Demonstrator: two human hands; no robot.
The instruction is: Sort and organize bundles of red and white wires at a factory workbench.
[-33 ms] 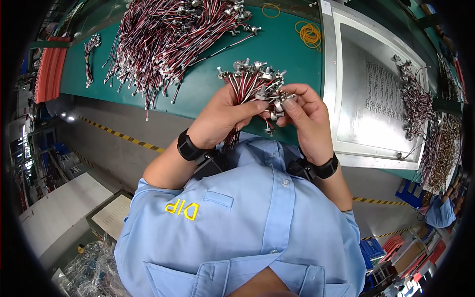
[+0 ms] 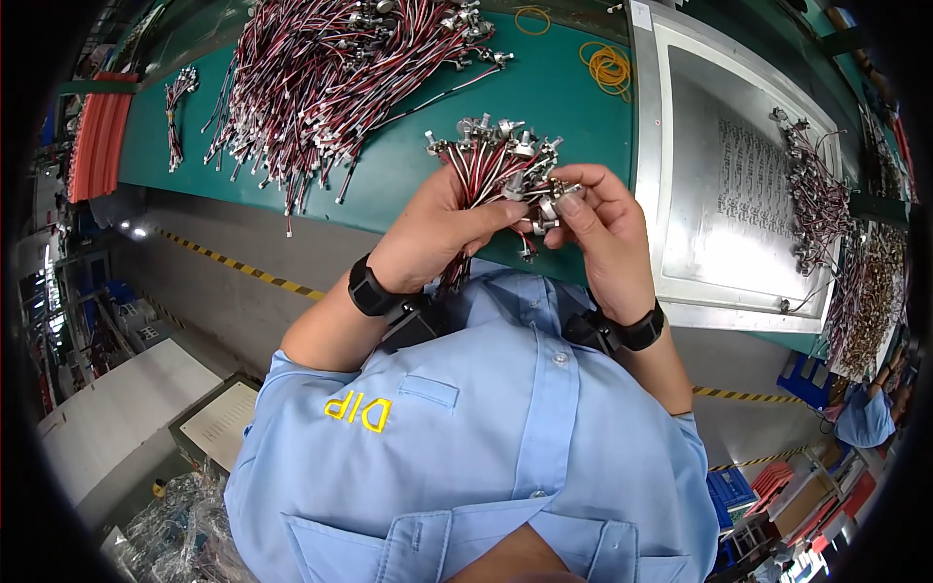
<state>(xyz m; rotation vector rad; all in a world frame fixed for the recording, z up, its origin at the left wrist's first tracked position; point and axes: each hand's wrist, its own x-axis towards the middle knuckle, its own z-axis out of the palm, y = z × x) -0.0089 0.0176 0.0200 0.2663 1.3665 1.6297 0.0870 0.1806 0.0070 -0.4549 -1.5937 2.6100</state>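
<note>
A bundle of wired potentiometers (image 2: pixel 486 160), with silvery metal bodies and red, white and dark leads, is gripped in my left hand (image 2: pixel 442 219). Its metal ends fan out above the fingers, while the wires hang down below the palm, before my shirt. My left thumb lies across the bundle. At the bundle's right side, my right hand (image 2: pixel 607 223) pinches one potentiometer (image 2: pixel 546 207) between thumb and fingers. Part of that piece is covered by the fingertips. Both hands are just off the near edge of the green table (image 2: pixel 408 175).
A large heap of the same wired parts (image 2: pixel 321 87) spreads over the table, with a small tied bunch (image 2: pixel 175 112) left of it. Yellow rubber bands (image 2: pixel 607 70) lie at the back. On the right, a metal-framed panel (image 2: pixel 719 185) bears another wire cluster (image 2: pixel 816 194).
</note>
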